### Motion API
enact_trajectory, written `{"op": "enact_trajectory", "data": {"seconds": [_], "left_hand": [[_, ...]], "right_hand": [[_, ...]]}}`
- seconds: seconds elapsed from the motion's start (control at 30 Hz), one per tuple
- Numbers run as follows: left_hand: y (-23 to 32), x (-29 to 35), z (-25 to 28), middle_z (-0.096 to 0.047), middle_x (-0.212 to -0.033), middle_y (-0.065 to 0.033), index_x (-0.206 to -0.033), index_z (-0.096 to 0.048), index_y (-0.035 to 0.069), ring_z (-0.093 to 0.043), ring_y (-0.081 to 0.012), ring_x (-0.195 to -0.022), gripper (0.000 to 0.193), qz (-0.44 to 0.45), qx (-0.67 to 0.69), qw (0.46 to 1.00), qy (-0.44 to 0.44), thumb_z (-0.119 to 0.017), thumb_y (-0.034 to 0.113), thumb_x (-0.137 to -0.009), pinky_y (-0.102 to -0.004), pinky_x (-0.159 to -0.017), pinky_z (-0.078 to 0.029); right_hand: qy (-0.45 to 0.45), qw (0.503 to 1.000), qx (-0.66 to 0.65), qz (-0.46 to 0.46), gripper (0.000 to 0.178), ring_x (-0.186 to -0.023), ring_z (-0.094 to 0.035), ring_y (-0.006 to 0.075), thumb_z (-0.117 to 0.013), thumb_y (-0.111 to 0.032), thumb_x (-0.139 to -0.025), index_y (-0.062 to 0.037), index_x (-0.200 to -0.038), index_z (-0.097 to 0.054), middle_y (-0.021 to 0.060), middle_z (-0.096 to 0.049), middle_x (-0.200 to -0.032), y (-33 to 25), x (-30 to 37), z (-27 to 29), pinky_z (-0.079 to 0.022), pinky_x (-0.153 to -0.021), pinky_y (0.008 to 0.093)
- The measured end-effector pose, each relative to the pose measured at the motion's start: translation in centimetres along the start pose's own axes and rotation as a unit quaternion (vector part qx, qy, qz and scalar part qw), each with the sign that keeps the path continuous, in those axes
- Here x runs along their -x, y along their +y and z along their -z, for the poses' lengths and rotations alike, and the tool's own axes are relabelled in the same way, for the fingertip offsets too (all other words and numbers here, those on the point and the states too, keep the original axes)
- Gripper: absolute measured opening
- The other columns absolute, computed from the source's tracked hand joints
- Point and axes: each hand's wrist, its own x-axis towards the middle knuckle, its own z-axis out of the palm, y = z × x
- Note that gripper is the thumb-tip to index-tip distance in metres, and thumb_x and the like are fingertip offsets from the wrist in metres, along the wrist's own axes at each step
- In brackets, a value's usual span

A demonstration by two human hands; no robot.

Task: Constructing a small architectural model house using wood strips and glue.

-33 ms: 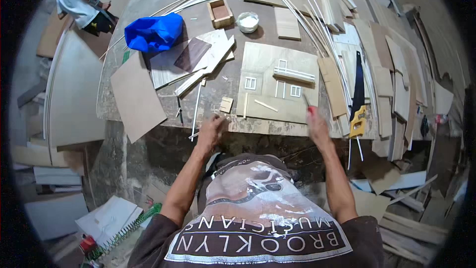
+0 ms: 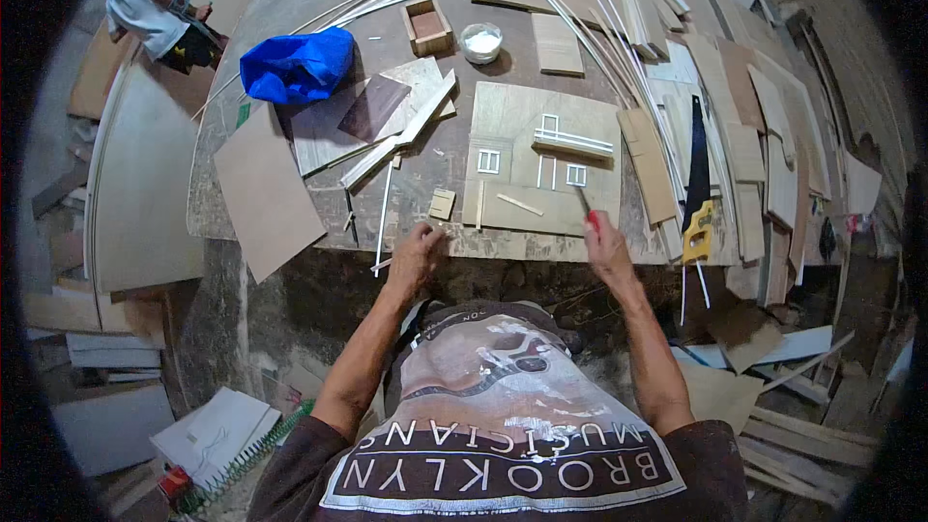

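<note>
My right hand (image 2: 608, 249) is closed round the red handle of a knife (image 2: 593, 217). The grey blade points up and left over the lower right part of a plywood panel (image 2: 507, 116). That panel lies flat and bears small white-framed windows (image 2: 488, 162) and a raised balcony-like ledge (image 2: 573, 142). Two loose thin wooden strips (image 2: 520, 204) rest on its lower part. At the table's front edge my left hand (image 2: 416, 251) has its fingers curled; what they hold, if anything, is hidden. Just beyond it lies a small notched wood piece (image 2: 442, 203).
A blue bag (image 2: 297, 66), an open wooden box (image 2: 427, 27) and a bowl of white stuff (image 2: 480, 43) stand farther back. At right, a yellow-handled saw (image 2: 697, 193) lies among boards and strips. A person (image 2: 150, 10) is at the far left.
My right hand has shifted slightly left and the knife's blade now tilts more to the left. My left hand stays by the table edge.
</note>
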Motion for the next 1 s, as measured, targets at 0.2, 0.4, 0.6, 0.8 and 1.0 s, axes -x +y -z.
{"op": "enact_trajectory", "data": {"seconds": [0.2,0.4,0.6,0.8,1.0], "left_hand": [[-0.7,-0.1,0.3,-0.056,-0.098,-0.0142,-0.115,-0.062,0.007,-0.059,-0.0321,-0.095,0.033,-0.134,-0.075,0.985,-0.074,-0.059,0.009,-0.083,-0.0422,-0.076,-0.049],[-2.1,-0.3,-0.1,-0.055,-0.113,-0.0116,-0.125,-0.058,0.005,-0.051,-0.0317,-0.105,0.049,-0.263,-0.160,0.951,-0.014,-0.063,0.015,-0.077,-0.0415,-0.089,-0.043],[-2.5,-0.6,-0.2,-0.052,-0.118,-0.0143,-0.125,-0.057,0.008,-0.049,-0.0349,-0.108,0.052,-0.215,-0.027,0.974,-0.064,-0.059,0.002,-0.073,-0.0449,-0.090,-0.044],[-2.7,0.2,-1.1,-0.052,-0.117,-0.0144,-0.124,-0.058,0.008,-0.048,-0.0348,-0.112,0.050,-0.219,-0.044,0.974,-0.026,-0.057,0.000,-0.074,-0.0467,-0.092,-0.044],[-3.9,0.1,-1.6,-0.052,-0.119,-0.0141,-0.128,-0.057,0.007,-0.048,-0.0352,-0.113,0.055,-0.231,-0.016,0.971,-0.055,-0.059,0.002,-0.073,-0.0467,-0.093,-0.043]], "right_hand": [[-0.063,0.972,-0.185,-0.133,0.040,-0.069,-0.062,0.0385,-0.040,-0.038,-0.105,-0.0002,-0.103,-0.054,0.0195,-0.059,-0.071,-6.3,6.9,-15.8,-0.047,-0.064,0.0475],[0.046,0.983,-0.126,-0.129,0.032,-0.095,-0.059,0.0516,-0.043,-0.031,-0.103,-0.0033,-0.117,-0.052,0.0288,-0.064,-0.095,-9.3,8.4,-23.6,-0.048,-0.077,0.0529],[0.074,0.978,-0.114,-0.160,0.027,-0.091,-0.059,0.0530,-0.044,-0.028,-0.102,-0.0034,-0.114,-0.047,0.0313,-0.063,-0.093,-10.7,8.8,-25.2,-0.045,-0.073,0.0589],[0.075,0.979,-0.099,-0.161,0.026,-0.088,-0.058,0.0541,-0.045,-0.027,-0.101,-0.0031,-0.112,-0.045,0.0319,-0.062,-0.089,-10.9,8.5,-25.4,-0.044,-0.071,0.0589],[0.078,0.980,-0.080,-0.162,0.024,-0.086,-0.059,0.0537,-0.045,-0.025,-0.101,-0.0027,-0.111,-0.045,0.0313,-0.062,-0.088,-10.9,8.2,-25.6,-0.044,-0.070,0.0588]]}}
